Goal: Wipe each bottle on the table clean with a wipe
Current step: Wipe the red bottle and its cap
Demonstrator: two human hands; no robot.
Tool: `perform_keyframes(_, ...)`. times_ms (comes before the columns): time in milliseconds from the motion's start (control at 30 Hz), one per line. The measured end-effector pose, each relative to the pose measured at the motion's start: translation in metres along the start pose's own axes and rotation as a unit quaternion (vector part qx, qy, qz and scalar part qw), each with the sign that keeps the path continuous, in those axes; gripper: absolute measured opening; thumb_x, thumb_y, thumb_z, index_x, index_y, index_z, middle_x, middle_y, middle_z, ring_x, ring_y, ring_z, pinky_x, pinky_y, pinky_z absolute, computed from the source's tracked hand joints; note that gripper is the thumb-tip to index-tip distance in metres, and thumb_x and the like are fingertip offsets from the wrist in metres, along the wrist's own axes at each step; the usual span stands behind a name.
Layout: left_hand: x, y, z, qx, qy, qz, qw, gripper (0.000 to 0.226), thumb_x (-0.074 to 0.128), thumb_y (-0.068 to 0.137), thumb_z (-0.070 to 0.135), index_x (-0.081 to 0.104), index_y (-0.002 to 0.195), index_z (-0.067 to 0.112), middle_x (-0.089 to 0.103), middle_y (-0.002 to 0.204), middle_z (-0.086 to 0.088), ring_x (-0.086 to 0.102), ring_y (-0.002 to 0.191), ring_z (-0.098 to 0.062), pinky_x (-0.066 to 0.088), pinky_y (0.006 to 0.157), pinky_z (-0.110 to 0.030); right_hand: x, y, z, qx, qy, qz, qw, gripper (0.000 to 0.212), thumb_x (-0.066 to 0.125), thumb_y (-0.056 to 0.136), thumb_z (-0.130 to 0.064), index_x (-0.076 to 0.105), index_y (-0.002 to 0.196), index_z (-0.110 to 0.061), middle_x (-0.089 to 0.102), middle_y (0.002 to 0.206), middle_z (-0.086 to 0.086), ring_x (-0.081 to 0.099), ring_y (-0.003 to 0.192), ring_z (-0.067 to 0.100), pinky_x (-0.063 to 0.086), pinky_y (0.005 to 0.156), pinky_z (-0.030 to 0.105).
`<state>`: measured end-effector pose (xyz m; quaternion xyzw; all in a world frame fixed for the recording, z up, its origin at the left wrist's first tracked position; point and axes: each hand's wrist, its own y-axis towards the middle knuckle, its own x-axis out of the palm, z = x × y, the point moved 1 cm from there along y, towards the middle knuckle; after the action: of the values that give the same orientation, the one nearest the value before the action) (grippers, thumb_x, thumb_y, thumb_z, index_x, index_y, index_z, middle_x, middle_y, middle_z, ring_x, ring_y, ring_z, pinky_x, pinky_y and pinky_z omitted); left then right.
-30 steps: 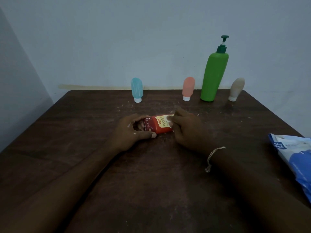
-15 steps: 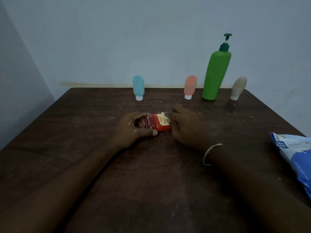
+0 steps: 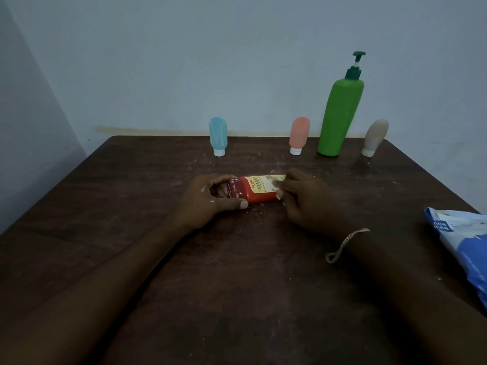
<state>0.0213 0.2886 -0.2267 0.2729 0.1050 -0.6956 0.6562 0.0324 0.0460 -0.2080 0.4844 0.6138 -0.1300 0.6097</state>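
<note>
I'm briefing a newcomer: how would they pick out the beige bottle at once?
Look at the row along the far edge of the dark table, by the wall. The beige bottle is the rightmost, just right of the tall green pump bottle. It is small, cap-down, and the only dull-coloured one.

table: dark brown, streaky grain, white flecks
red bottle: orange-red body, dark red cap, cream label with red print
wipe: white
blue tube: pale blue, white cap
pink tube: salmon, white cap
pump bottle: bright green, dark green pump
beige tube: beige, white cap
pack: blue and white, white lettering
bracelet: silvery
wall: pale blue-grey
</note>
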Motion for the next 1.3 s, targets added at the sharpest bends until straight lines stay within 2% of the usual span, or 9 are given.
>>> perform_keyframes(200,-0.001,-0.001,0.001,-0.012,-0.012,-0.001,1.000,0.080,0.083,0.054,0.059,0.062,0.128,0.033,0.069,0.111,0.011,0.065,0.100,-0.010,0.057,0.088,-0.037,0.005,0.013,0.001,0.005,-0.010,0.020,1.000,0.032,0.056,0.094,-0.019,0.064,0.123,-0.009,0.059,0.112,0.004,0.055,0.091,0.013,0.039,0.068,0.016)
perform_keyframes(300,-0.001,-0.002,0.001,-0.014,-0.018,0.003,1.000,0.073,0.085,0.058,0.053,0.062,0.126,0.035,0.069,0.110,0.009,0.066,0.101,-0.013,0.057,0.088,-0.036,0.005,0.002,0.006,-0.006,-0.007,0.005,1.000,0.033,0.057,0.094,-0.019,0.063,0.125,-0.009,0.058,0.110,0.004,0.050,0.089,0.010,0.034,0.067,0.014)
perform_keyframes(400,-0.001,-0.002,0.002,-0.016,-0.018,0.002,1.000,0.073,0.086,0.061,0.050,0.063,0.128,0.032,0.070,0.110,0.009,0.066,0.100,-0.012,0.058,0.089,-0.038,-0.003,0.001,0.025,0.039,-0.014,0.028,0.999,0.030,0.058,0.093,-0.017,0.066,0.120,-0.008,0.059,0.104,0.004,0.055,0.085,0.015,0.044,0.067,0.025)
perform_keyframes(533,-0.001,-0.001,0.005,-0.018,-0.019,-0.001,1.000,0.070,0.084,0.060,0.050,0.062,0.124,0.036,0.069,0.109,0.010,0.066,0.099,-0.012,0.058,0.088,-0.037,0.002,0.012,0.011,0.014,-0.011,0.037,0.999,0.029,0.059,0.092,-0.015,0.067,0.119,-0.006,0.058,0.102,0.004,0.049,0.082,0.010,0.034,0.062,0.015)
perform_keyframes(733,-0.002,-0.002,0.005,-0.016,-0.024,-0.006,1.000,0.069,0.086,0.066,0.043,0.060,0.129,0.032,0.068,0.113,0.013,0.065,0.098,-0.002,0.056,0.083,-0.025,-0.009,-0.002,0.034,0.044,-0.007,0.038,0.998,0.027,0.063,0.089,-0.012,0.070,0.115,-0.007,0.060,0.095,0.007,0.056,0.079,0.019,0.037,0.065,0.025)
perform_keyframes(900,-0.002,-0.002,0.006,-0.013,-0.024,-0.005,1.000,0.063,0.086,0.065,0.044,0.061,0.122,0.039,0.068,0.109,0.015,0.065,0.098,-0.007,0.058,0.083,-0.028,-0.002,0.007,0.027,0.030,-0.004,0.038,0.999,0.028,0.061,0.090,-0.014,0.069,0.116,-0.007,0.058,0.094,0.005,0.055,0.080,0.018,0.048,0.064,0.032)
perform_keyframes(1033,-0.002,-0.002,0.004,-0.008,-0.017,-0.004,1.000,0.065,0.086,0.067,0.042,0.061,0.126,0.035,0.067,0.114,0.015,0.064,0.099,-0.003,0.056,0.081,-0.023,-0.009,-0.006,0.037,0.050,0.018,0.056,0.997,0.026,0.063,0.090,-0.011,0.070,0.114,-0.006,0.059,0.093,0.003,0.053,0.078,0.012,0.039,0.061,0.019)
perform_keyframes(1133,0.000,0.000,0.002,-0.014,0.001,-0.002,1.000,0.066,0.087,0.068,0.040,0.059,0.128,0.036,0.063,0.118,0.017,0.061,0.103,-0.002,0.051,0.078,-0.019,-0.009,-0.001,0.043,0.111,0.008,0.099,0.989,0.028,0.061,0.091,-0.011,0.069,0.118,-0.009,0.052,0.085,-0.002,0.049,0.073,0.013,0.041,0.060,0.028)
perform_keyframes(1300,0.001,0.002,0.001,-0.018,0.013,0.003,1.000,0.059,0.088,0.071,0.024,0.057,0.120,0.033,0.058,0.123,0.014,0.059,0.106,-0.007,0.052,0.076,-0.019,-0.006,-0.002,0.035,0.101,0.007,0.094,0.990,0.030,0.060,0.093,-0.014,0.067,0.121,-0.010,0.053,0.088,-0.002,0.049,0.074,0.011,0.040,0.058,0.022)
